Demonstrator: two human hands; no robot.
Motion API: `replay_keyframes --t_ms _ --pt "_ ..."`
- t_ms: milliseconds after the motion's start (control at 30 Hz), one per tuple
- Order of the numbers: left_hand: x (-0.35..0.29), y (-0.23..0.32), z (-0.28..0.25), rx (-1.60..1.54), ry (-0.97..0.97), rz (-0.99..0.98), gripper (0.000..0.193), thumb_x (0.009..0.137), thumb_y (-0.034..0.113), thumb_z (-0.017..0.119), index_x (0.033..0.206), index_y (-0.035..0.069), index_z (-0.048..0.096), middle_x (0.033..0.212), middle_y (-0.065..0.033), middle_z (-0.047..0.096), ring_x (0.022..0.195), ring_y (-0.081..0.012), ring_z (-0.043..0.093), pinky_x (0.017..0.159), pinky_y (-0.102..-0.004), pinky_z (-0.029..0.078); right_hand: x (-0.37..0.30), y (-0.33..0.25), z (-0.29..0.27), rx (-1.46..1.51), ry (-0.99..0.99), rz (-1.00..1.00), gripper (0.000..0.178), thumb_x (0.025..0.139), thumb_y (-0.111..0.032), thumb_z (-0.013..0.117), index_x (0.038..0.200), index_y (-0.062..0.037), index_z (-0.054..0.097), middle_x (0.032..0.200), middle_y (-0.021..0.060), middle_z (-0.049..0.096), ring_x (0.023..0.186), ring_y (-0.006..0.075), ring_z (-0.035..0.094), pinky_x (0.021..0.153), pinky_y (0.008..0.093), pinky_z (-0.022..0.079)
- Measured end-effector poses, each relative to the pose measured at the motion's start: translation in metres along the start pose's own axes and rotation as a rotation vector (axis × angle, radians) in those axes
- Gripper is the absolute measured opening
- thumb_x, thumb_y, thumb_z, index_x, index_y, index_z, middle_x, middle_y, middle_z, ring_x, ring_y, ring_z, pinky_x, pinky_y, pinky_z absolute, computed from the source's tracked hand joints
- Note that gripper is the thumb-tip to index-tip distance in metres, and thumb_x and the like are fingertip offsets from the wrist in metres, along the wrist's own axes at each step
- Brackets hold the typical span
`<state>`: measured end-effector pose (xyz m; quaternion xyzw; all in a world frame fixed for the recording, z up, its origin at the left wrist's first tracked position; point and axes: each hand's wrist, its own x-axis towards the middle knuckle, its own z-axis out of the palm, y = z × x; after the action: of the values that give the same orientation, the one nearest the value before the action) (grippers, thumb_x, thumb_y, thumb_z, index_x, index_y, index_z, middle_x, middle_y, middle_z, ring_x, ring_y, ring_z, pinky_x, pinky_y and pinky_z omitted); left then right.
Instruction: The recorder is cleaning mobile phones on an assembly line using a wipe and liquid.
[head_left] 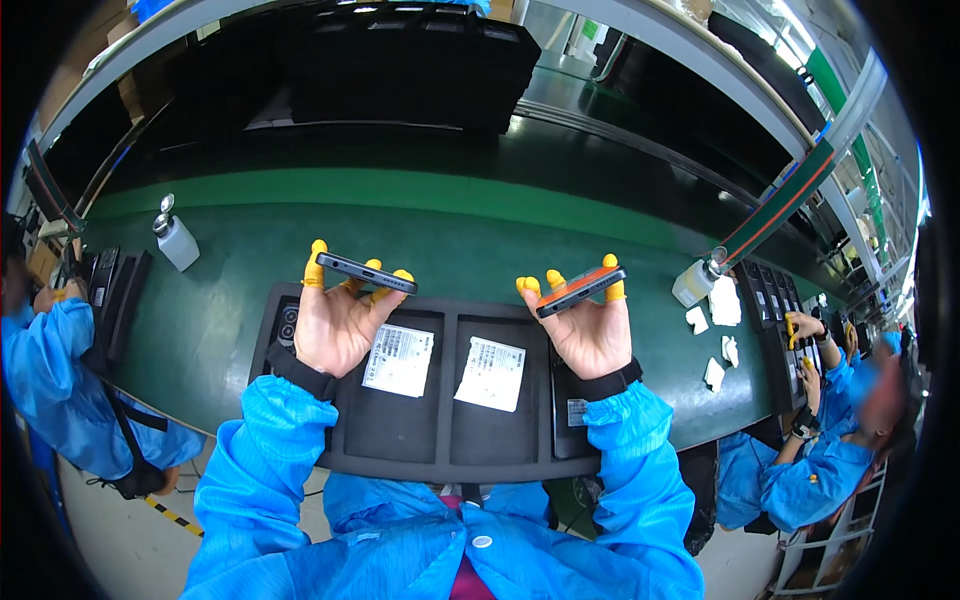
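Note:
My left hand, with yellow finger cots on the fingertips, grips a dark smartphone by its edges, its port edge turned toward me. In my right hand, also with yellow cots, is an orange-backed smartphone, tilted up at its right end. Both phones are held above a black foam tray with several compartments. Two white printed sheets, a left one and a right one, lie in the middle compartments. Dark phones sit partly hidden in the outer compartments, under my wrists.
White dispenser bottles stand at left and right on the green bench. Crumpled white wipes lie at the right. Co-workers in blue sit on both sides, beside more phone trays. Black stacked trays stand at the back.

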<state>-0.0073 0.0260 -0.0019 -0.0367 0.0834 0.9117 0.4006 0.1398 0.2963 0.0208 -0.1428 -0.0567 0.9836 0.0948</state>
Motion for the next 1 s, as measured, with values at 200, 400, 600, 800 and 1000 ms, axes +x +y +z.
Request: replay_keyframes --t_ms 200,400,600,800,1000 --pt "-0.001 -0.002 0.005 -0.007 0.031 -0.017 0.064 0.093 0.053 0.061 0.105 -0.010 0.052 0.119 -0.0283 0.050 0.115 -0.0500 0.057 0.092 -0.0539 0.058 -0.001 0.005 0.002 -0.094 0.034 -0.062 0.061 0.092 -0.045 0.066 0.115 0.0075 0.045 0.125 0.0301 0.040 0.117 0.0524 0.051 0.099 0.0616 0.050" --pt "-0.001 -0.005 0.005 0.026 0.038 0.016 0.061 0.093 0.052 0.061 0.104 -0.008 0.055 0.120 -0.0251 0.049 0.114 -0.0478 0.058 0.091 -0.0536 0.058 -0.006 0.005 0.004 -0.192 -0.032 -0.064 0.062 0.094 -0.050 0.061 0.111 0.0090 0.053 0.119 0.0364 0.048 0.117 0.0499 0.052 0.098 0.0604 0.051" --pt "-0.003 -0.006 0.011 0.104 0.020 0.050 0.070 0.091 0.056 0.061 0.118 -0.008 0.050 0.119 -0.0320 0.053 0.107 -0.0444 0.063 0.088 -0.0508 0.060 -0.011 0.013 0.007 -0.532 -0.045 -0.194 0.061 0.094 -0.045 0.064 0.131 -0.0007 0.045 0.120 0.0314 0.051 0.112 0.0432 0.058 0.095 0.0557 0.053" --pt "-0.017 -0.015 0.037 1.213 0.122 0.364 0.060 0.091 0.040 0.066 0.136 0.007 0.047 0.095 -0.0100 0.058 0.082 -0.0208 0.066 0.074 -0.0328 0.056 -0.025 0.040 0.012 -1.842 -0.089 -0.705 0.089 0.077 -0.024 0.082 0.147 -0.0039 0.031 0.137 0.0225 0.039 0.121 0.0332 0.051 0.099 0.0416 0.047" --pt "-0.036 -0.048 0.043 2.391 0.255 0.547 0.075 0.068 0.047 0.082 0.126 0.006 0.059 0.105 -0.0242 0.058 0.090 -0.0413 0.067 0.077 -0.0467 0.056 -0.049 0.071 0.024 -2.388 -0.113 -0.762 0.081 0.073 -0.031 0.081 0.137 -0.0017 0.041 0.138 0.0311 0.036 0.107 0.0495 0.059 0.084 0.0493 0.056"
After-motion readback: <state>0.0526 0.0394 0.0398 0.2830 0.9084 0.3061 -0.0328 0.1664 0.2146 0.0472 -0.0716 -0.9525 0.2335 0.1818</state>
